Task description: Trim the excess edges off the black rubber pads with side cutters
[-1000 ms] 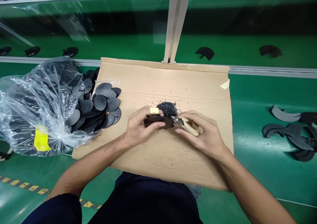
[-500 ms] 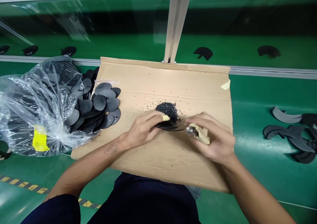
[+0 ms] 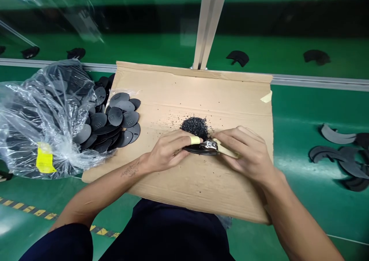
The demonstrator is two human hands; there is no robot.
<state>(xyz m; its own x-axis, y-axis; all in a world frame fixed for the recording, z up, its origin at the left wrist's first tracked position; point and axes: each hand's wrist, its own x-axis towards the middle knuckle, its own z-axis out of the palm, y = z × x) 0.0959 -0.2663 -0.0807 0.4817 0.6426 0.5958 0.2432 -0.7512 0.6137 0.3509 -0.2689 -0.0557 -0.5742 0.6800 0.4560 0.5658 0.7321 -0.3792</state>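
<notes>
My left hand (image 3: 167, 150) is closed on a flat black oval piece (image 3: 198, 150), a taped fingertip on its top, over the cardboard sheet (image 3: 201, 88). Gripping small snips (image 3: 217, 147) with tan handles, my right hand (image 3: 248, 153) has the metal jaws at the piece's right edge. Just behind the hands lies a small heap of black trimmings (image 3: 195, 125). More black oval pieces (image 3: 119, 118) spill from a clear plastic bag (image 3: 43, 115) at the left.
The cardboard lies on a green bench (image 3: 302, 107). Curved black and grey parts (image 3: 340, 153) lie at the right. Beyond a metal rail (image 3: 317, 82), a green belt carries black parts (image 3: 238, 57). An upright metal post (image 3: 209, 22) stands behind the cardboard.
My right hand drew the snips away to the right, then brought them back to the piece's edge. My left hand turned the piece a little.
</notes>
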